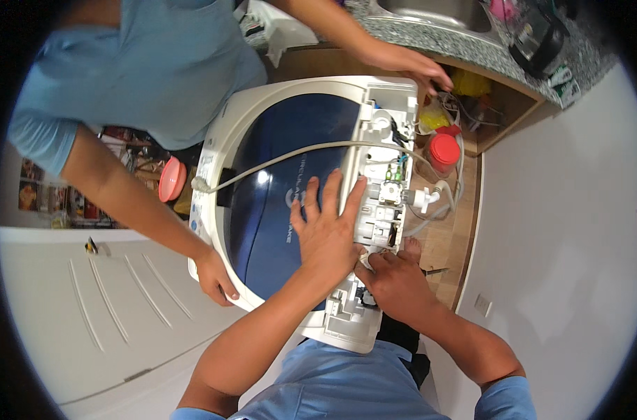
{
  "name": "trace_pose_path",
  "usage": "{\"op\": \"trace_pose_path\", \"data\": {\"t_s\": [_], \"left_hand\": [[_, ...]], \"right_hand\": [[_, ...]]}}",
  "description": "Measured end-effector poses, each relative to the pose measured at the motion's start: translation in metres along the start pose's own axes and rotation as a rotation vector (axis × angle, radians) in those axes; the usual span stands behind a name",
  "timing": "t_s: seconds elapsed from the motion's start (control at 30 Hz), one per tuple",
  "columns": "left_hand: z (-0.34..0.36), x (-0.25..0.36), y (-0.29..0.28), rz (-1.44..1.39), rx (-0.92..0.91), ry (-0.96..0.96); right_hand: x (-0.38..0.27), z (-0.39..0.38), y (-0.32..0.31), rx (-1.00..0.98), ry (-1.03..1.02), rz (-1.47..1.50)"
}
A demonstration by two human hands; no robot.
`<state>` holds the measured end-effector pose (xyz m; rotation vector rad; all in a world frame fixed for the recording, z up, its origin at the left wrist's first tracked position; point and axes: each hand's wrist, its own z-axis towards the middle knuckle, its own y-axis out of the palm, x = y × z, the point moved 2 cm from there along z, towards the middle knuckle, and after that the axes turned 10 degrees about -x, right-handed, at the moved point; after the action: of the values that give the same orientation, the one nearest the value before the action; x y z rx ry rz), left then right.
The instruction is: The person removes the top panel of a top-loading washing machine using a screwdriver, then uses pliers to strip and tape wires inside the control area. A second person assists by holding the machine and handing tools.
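A white top-load washing machine [310, 323] with a dark blue lid [276, 182] stands in front of me. Its panel compartment [385, 231] on the right is uncovered, showing wires, a valve and white plastic parts. My left hand [327, 238] lies with fingers spread across the lid's right edge, thumb toward the compartment. My right hand [401, 285] is curled over the compartment's near part, fingers pinched; what they hold is hidden. A dark thin object [436, 271] shows beside it; whether I hold it cannot be told. A beige hose [290, 157] lies across the lid.
Another person in a blue shirt [178, 70] stands at the left, one hand [215, 278] on the washer's corner, the other hand [413, 64] by its far right corner. A red-lidded jar [443, 154] stands behind the machine, below a granite counter [430, 31]. A white wall [556, 210] bounds the right.
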<state>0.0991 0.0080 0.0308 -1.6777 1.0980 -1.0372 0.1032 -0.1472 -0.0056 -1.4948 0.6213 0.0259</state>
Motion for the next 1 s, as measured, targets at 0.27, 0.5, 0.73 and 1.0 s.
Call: {"op": "trace_pose_path", "data": {"t_s": [0.27,0.5,0.73,1.0], "left_hand": [[0.002,-0.007,0.012,-0.077,0.096,0.001],[0.005,-0.012,0.026,-0.084,0.223,0.052],[0.005,-0.013,0.026,-0.063,0.175,0.032],[0.004,-0.011,0.024,-0.026,0.071,0.033]], "right_hand": [[-0.014,0.021,-0.009,-0.248,-0.029,-0.206],[-0.007,0.020,-0.010,-0.143,-0.171,-0.196],[-0.008,0.018,-0.005,-0.091,-0.189,-0.147],[0.012,0.008,0.007,-0.208,0.092,0.144]]}}
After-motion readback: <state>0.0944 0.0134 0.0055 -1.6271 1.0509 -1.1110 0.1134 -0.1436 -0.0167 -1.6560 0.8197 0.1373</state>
